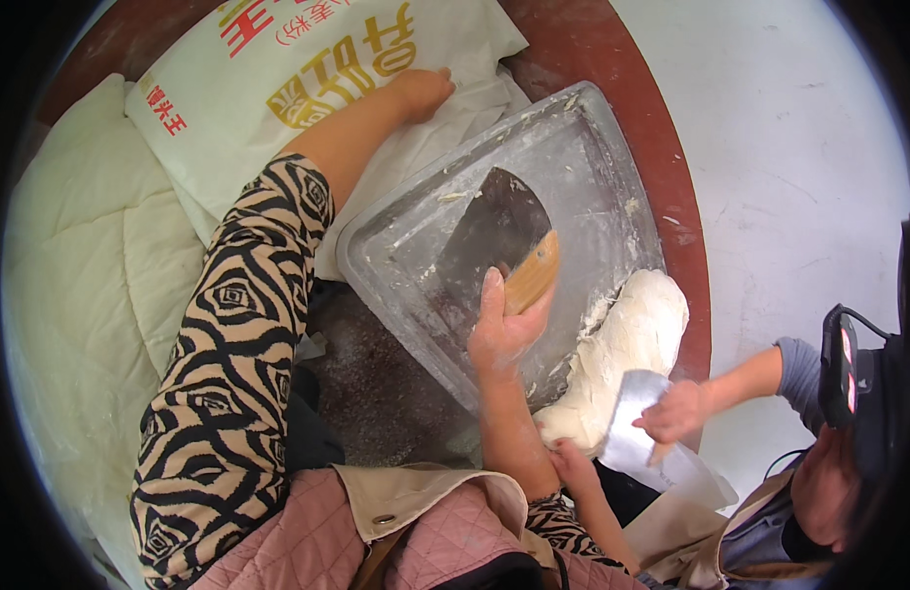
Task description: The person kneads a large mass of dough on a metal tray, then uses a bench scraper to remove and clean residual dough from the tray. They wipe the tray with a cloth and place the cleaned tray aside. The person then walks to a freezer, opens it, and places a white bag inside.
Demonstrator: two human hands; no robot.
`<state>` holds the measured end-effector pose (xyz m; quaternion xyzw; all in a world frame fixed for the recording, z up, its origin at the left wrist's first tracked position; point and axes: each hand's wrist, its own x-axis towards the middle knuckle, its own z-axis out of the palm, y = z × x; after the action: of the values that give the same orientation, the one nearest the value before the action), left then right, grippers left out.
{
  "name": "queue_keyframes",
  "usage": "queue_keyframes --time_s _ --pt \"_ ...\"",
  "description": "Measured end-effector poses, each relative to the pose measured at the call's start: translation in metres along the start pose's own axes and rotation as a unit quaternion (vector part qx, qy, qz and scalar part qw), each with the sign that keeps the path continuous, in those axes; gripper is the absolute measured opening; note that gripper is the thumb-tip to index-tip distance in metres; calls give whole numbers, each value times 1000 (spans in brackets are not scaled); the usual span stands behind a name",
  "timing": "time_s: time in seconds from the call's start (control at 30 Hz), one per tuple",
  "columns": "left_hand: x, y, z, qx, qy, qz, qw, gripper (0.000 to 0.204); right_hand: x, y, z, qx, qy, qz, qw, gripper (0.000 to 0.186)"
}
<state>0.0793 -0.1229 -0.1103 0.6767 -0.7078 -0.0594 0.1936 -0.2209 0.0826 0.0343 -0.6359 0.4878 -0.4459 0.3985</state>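
Observation:
A metal dough scraper (499, 231) with a dark broad blade and a wooden handle is in my right hand (509, 329), tilted over the tray. Beneath it lies a clear, flour-streaked plastic tray (406, 236) with dough scraps stuck to its inside. My left hand (424, 95) reaches far forward onto a white printed sack (219, 108); its fingers look curled on the sack, partly hidden. A long, thick roll of pale dough (627, 339) rests along the tray's right side. At its near end, another person's hand (674, 411) holds a second scraper (634, 423) against it.
The other person's second hand (575, 467) touches the dough's near end, close to my right forearm. A red-brown curved edge (683, 295) runs behind the tray. To the left is a large cream padded cover (91, 246). A dark speckled surface (376, 374) shows below the tray.

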Motion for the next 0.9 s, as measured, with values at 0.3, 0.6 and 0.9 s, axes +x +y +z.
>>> queue_keyframes --time_s 0.3,0.6,0.9 --pt "34 15 12 -23 -20 19 999 15 -2 12 -3 -13 -9 12 1000 60" --pt "20 8 17 86 -44 8 995 13 -5 -5 -11 22 -9 47 999 56" --pt "17 52 -95 -240 138 -11 961 20 -1 -7 -11 -11 -9 37 999 39"
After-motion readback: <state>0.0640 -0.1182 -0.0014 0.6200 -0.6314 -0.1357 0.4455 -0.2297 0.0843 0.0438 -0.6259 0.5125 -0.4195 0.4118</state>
